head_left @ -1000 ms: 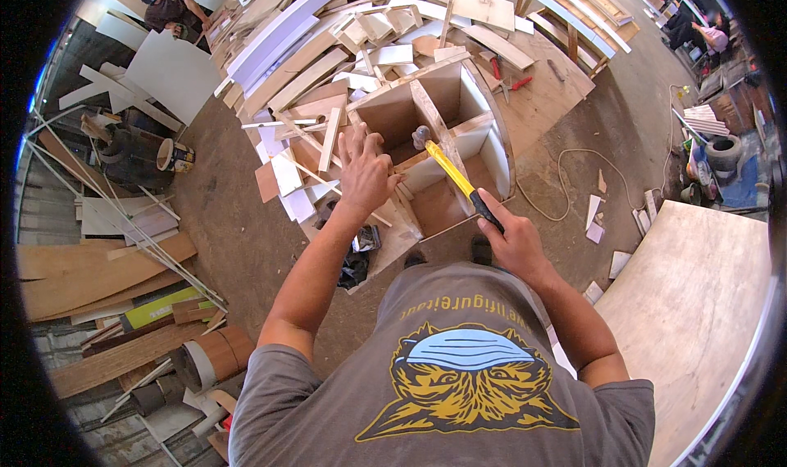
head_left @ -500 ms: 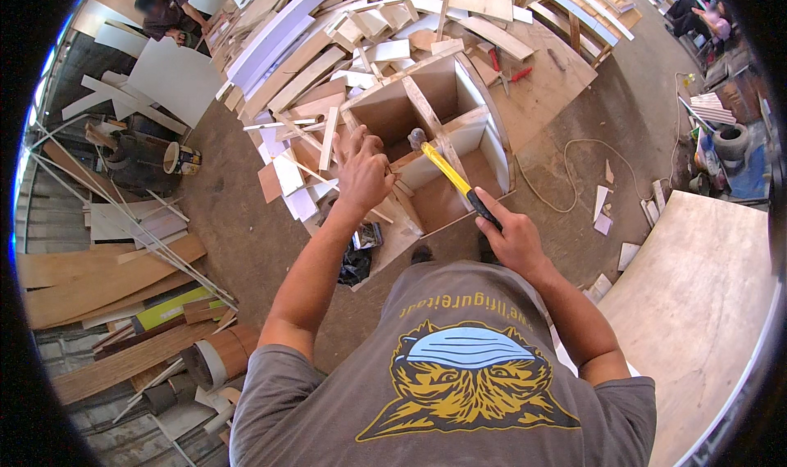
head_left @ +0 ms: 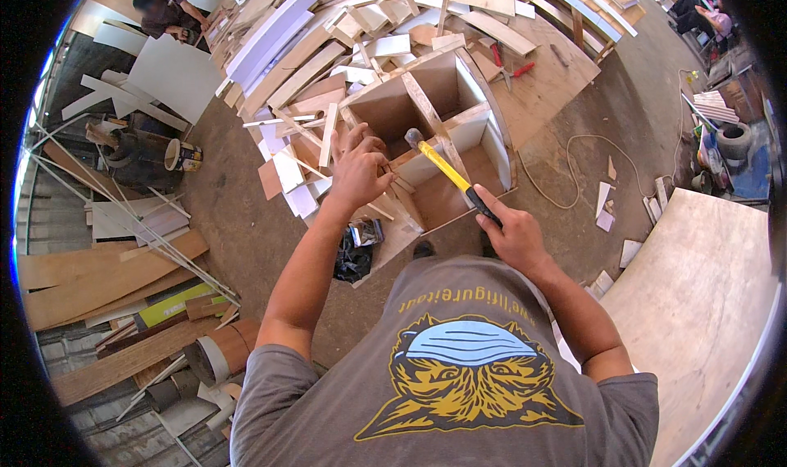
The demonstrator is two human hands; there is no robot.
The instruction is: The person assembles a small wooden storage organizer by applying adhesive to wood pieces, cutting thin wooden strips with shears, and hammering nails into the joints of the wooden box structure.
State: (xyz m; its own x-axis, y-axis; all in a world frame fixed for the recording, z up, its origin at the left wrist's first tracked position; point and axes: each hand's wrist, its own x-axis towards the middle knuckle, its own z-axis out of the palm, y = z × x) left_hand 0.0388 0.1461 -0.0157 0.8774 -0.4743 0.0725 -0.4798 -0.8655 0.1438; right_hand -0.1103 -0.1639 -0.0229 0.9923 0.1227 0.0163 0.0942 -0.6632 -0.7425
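Observation:
In front of me stands an open wooden box frame [head_left: 422, 98], split into compartments by crossing dividers. My right hand [head_left: 516, 239] is closed round the black grip of a hammer [head_left: 444, 170] with a yellow handle. The hammer's metal head is raised above the dividers, near the middle of the box. My left hand [head_left: 361, 172] is at the box's left edge with its fingers curled together. What those fingers hold, if anything, is hidden. Below the left hand lie a black plastic bag [head_left: 352, 260] and a small clear packet [head_left: 367, 233].
Wood offcuts [head_left: 307, 74] pile up behind and left of the box. Red-handled pliers [head_left: 507, 70] lie on a board beyond it. A cable [head_left: 566, 201] trails over the floor at right, near a large plywood sheet [head_left: 689, 303]. Another person [head_left: 172, 15] works at far left.
My left forearm has shifted slightly left, uncovering more of the black bag and the packet. The hammer head has moved a little left; both hands keep their hold.

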